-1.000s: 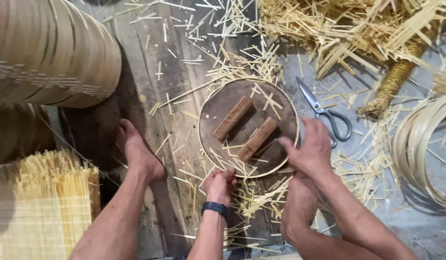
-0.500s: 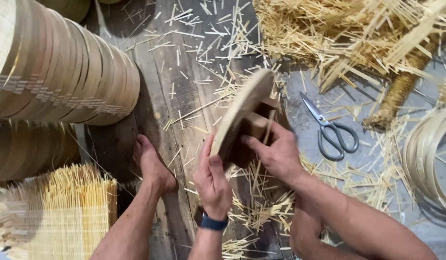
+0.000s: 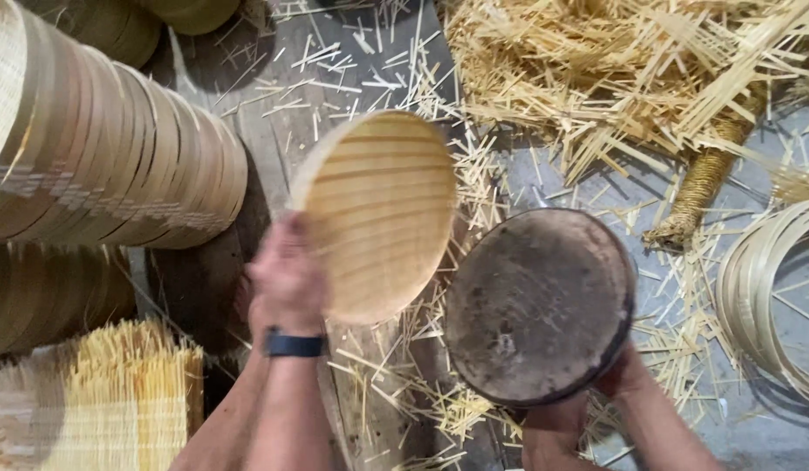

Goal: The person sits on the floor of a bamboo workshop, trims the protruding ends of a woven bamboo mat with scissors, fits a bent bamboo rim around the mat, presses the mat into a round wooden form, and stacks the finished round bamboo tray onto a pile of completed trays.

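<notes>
Left hand (image 3: 287, 279) grips the pale wooden disc (image 3: 378, 214) by its lower-left edge at frame centre, right hand (image 3: 627, 371) clutches the dark round disc (image 3: 540, 305) just lower right, apart.

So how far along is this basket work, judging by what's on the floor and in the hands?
Done: a long stack of finished woven trays lies on its side at left. In hand: the left hand holds a pale round woven piece, and the right hand lifts a dark round wooden disc beside it. Left: loose bamboo strips, coiled hoops and a woven mat remain unused.
</notes>
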